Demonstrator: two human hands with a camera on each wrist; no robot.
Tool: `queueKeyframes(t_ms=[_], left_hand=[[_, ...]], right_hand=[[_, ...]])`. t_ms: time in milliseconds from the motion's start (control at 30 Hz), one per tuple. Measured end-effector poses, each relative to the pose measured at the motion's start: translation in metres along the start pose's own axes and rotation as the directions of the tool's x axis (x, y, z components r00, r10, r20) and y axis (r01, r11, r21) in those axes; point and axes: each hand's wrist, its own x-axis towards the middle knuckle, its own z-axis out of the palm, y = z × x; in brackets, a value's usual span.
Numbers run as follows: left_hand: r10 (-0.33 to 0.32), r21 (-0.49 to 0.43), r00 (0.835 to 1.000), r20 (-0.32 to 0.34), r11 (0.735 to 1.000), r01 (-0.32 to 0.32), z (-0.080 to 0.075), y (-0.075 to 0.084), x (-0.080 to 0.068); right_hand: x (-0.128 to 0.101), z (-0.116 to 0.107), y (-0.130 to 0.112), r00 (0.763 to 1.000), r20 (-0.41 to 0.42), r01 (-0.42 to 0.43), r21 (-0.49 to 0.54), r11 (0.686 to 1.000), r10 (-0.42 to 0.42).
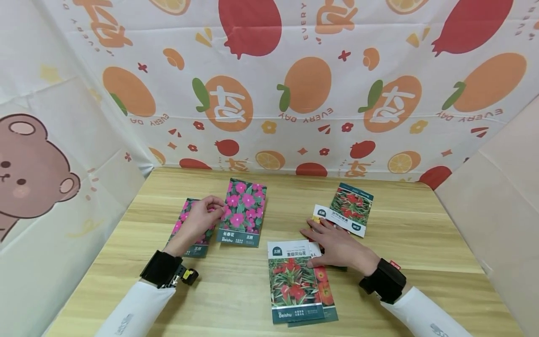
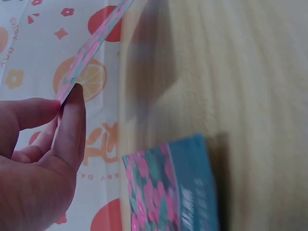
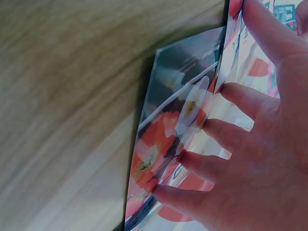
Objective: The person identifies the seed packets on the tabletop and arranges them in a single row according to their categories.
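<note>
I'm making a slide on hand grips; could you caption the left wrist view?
Left hand pinching a pink-flowered packet by its edge, with a second packet lying on the wooden tabletop.

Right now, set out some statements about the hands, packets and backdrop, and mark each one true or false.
1. The left hand pinches a pink-flowered packet. True.
2. The right hand hovers clear of every packet. False: its fingertips touch an orange-flowered packet.
3. A second pink-flowered packet lies on the table, left of the held one in the head view. True.
4. The backdrop is plain white. False: it is printed with fruit.
5. The red-flowered packet nearest the camera partly covers a lower packet. True.
</note>
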Motion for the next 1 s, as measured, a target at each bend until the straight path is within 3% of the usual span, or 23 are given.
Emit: queueKeyframes(t_ms=[100, 233, 367, 433, 533, 633, 733, 833, 900, 1000], left_hand=[[0.003, 0.025, 1.000, 0.017, 1.000, -0.003, -0.001, -0.003, -0.002], [0.032, 0.139, 0.999, 0.016, 0.990, -0.034, 0.000, -0.006, -0.005], [0.105, 0.311, 0.995, -0.001, 0.945, -0.099, 0.002, -0.006, -0.007], [0.158, 0.415, 0.987, -0.014, 0.899, -0.138, 0.003, -0.005, -0.007], [0.272, 0.573, 0.962, 0.005, 0.788, -0.226, 0.006, -0.004, -0.006], [0.382, 0.666, 0.918, 0.105, 0.659, -0.350, 0.012, -0.003, -0.003], [0.430, 0.687, 0.864, 0.263, 0.545, -0.481, 0.021, -0.001, 0.000], [0.410, 0.668, 0.828, 0.383, 0.496, -0.555, 0.030, 0.002, 0.003], [0.380, 0.657, 0.820, 0.428, 0.492, -0.571, 0.035, 0.003, 0.004], [0.328, 0.652, 0.826, 0.458, 0.507, -0.563, 0.040, 0.003, 0.007]], right_hand=[[0.000, -0.001, 0.000, 1.000, 0.003, -0.003, 0.014, 1.000, 0.003], [0.001, -0.002, 0.001, 1.000, 0.006, 0.002, 0.035, 0.999, -0.002], [0.001, -0.002, 0.001, 1.000, 0.016, -0.004, 0.042, 0.999, 0.003], [0.002, -0.002, 0.001, 1.000, 0.018, -0.005, 0.043, 0.999, 0.004], [0.002, -0.001, 0.001, 1.000, 0.020, -0.004, 0.041, 0.999, 0.003], [0.002, 0.000, 0.002, 1.000, 0.018, -0.001, 0.033, 0.999, 0.001], [0.002, 0.000, 0.002, 1.000, 0.016, 0.003, 0.035, 0.999, -0.003], [0.002, 0.001, 0.002, 1.000, 0.016, 0.003, 0.043, 0.999, -0.003], [0.002, 0.001, 0.001, 1.000, 0.016, 0.003, 0.045, 0.999, -0.004], [0.002, 0.000, 0.001, 1.000, 0.011, 0.006, 0.051, 0.999, -0.006]])
